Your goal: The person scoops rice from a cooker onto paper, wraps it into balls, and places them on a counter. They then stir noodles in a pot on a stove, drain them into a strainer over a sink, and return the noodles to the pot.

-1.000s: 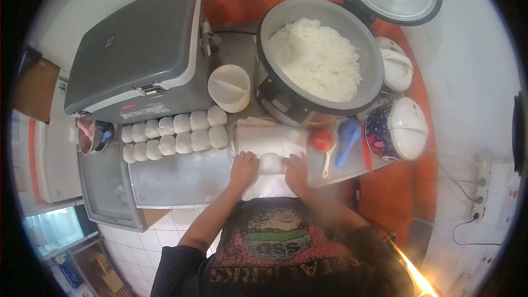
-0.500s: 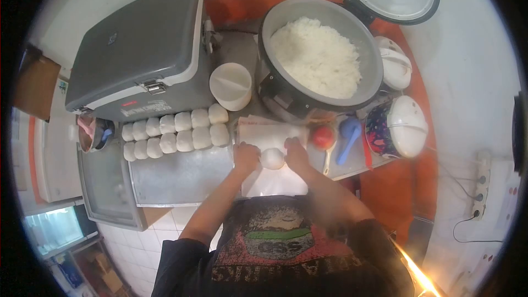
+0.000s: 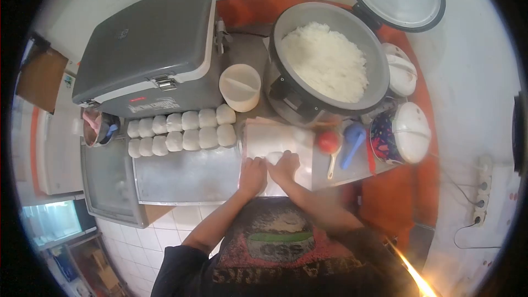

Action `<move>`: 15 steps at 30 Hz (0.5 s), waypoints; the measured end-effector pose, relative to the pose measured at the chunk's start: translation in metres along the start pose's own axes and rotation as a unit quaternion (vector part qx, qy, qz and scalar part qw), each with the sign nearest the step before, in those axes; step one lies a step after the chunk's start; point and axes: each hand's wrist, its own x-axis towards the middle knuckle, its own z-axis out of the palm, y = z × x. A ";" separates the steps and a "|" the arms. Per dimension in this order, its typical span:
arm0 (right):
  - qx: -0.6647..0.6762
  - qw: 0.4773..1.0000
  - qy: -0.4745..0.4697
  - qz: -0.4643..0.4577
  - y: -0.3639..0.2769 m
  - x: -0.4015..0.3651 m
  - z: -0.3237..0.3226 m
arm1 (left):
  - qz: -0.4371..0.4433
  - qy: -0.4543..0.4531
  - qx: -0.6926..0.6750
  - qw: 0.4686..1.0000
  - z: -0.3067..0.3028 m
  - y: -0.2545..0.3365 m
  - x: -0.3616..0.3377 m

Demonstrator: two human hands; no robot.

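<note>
My left hand [image 3: 253, 176] and my right hand [image 3: 284, 167] are close together over a stack of pale wrapping paper [image 3: 297, 142]. Between them a small rounded white bundle [image 3: 273, 157] shows, mostly covered by the fingers. The fingers of both hands are curled in around it. Left of the paper, two rows of white rounded packets [image 3: 191, 140] sit along the back of a metal tray [image 3: 187, 176]. A red-headed scoop with a pale handle [image 3: 329, 142] and a blue spoon [image 3: 353, 148] lie right of the paper.
A large open cooker [image 3: 275, 71] full of white rice [image 3: 325, 60] stands behind the paper. A grey cooler box [image 3: 148, 50], a white cup [image 3: 240, 88] and a metal bowl [image 3: 98, 129] are at the left. Lidded containers [image 3: 404, 132] stand at the right.
My hands have come together from either side of the white mound and moved nearer to me. The mound, fully visible before, is now mostly hidden between them. The view has shifted slightly.
</note>
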 end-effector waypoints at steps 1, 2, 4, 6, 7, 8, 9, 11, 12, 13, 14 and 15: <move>0.035 0.998 0.007 -0.044 0.011 -0.001 0.007 | -0.016 -0.011 -0.035 0.999 -0.006 0.000 0.000; 0.071 0.994 0.013 -0.088 0.010 -0.004 0.002 | -0.032 -0.024 -0.071 0.997 -0.011 -0.001 -0.002; 0.170 0.982 -0.010 -0.078 0.008 -0.007 -0.007 | -0.065 -0.018 -0.167 0.984 -0.009 -0.007 -0.001; 0.282 0.953 -0.022 -0.106 -0.002 -0.012 -0.019 | -0.087 0.011 -0.254 0.963 -0.008 -0.013 0.000; 0.344 0.928 -0.022 -0.139 -0.008 -0.010 -0.023 | -0.092 0.037 -0.292 0.951 -0.007 -0.014 0.001; 0.405 0.898 -0.022 -0.172 -0.015 -0.009 -0.027 | -0.096 0.064 -0.328 0.937 -0.008 -0.016 0.002; 0.420 0.893 -0.047 -0.155 -0.022 -0.009 -0.034 | -0.134 0.044 -0.375 0.916 -0.010 -0.016 0.001; 0.448 0.879 -0.103 -0.128 -0.036 -0.006 -0.047 | -0.208 0.012 -0.464 0.861 -0.019 -0.017 0.002; 0.443 0.882 -0.118 -0.109 -0.039 -0.002 -0.045 | -0.235 -0.004 -0.527 0.816 -0.025 -0.019 0.003; 0.437 0.884 -0.136 -0.091 -0.042 0.003 -0.042 | -0.261 -0.015 -0.587 0.766 -0.032 -0.022 0.004; 0.455 0.871 -0.181 -0.038 -0.056 0.002 -0.049 | -0.285 -0.023 -0.643 0.711 -0.038 -0.025 0.004; 0.469 0.855 -0.222 0.017 -0.070 0.000 -0.056 | -0.267 0.018 -0.620 0.737 -0.041 -0.028 0.003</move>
